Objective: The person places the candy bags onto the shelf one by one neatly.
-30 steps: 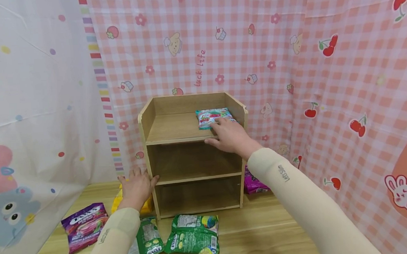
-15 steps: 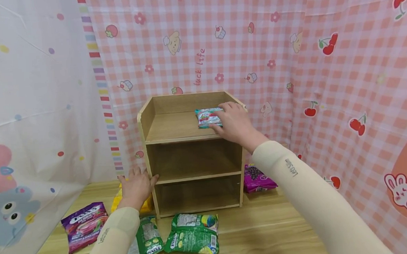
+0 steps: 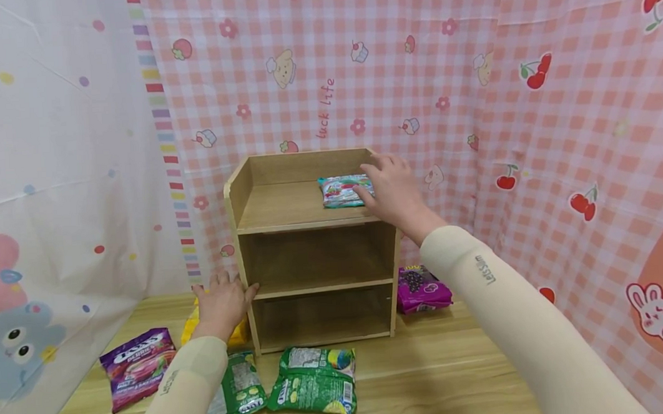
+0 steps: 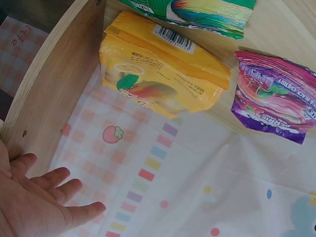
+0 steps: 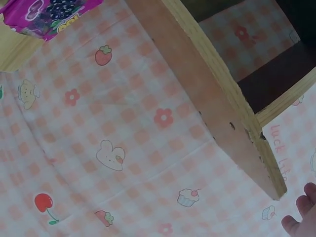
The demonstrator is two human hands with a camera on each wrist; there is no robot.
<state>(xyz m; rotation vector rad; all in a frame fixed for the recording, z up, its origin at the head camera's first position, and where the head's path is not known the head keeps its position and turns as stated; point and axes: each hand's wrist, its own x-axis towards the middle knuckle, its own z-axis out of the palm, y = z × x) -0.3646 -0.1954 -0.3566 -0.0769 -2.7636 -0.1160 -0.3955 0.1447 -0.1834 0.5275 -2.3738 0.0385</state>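
On the top tier of a small wooden shelf (image 3: 270, 209) lies a teal candy bag (image 3: 339, 193), toward the right side. My right hand (image 3: 395, 188) is over the shelf's right wall with loosely spread fingers, the thumb overlapping the bag's right end in the head view; it grips nothing. My left hand (image 3: 222, 306) is at the shelf's left side, fingers spread and thumb at the front edge of the side panel (image 4: 59, 84). Behind that hand is a yellow candy bag (image 4: 158, 69) with a mango picture, partly hidden in the head view.
Two green candy bags (image 3: 317, 383) lie in front of the shelf, one partly behind the left sleeve. A purple berry bag (image 3: 139, 367) is at the left, and a magenta grape bag (image 3: 423, 290) stands right of the shelf. Pink checked cloth (image 3: 302, 77) hangs behind.
My right hand has drawn back from over the teal bag, moving right and up to the shelf's right wall. The bag stays on the top tier. My left hand keeps its place.
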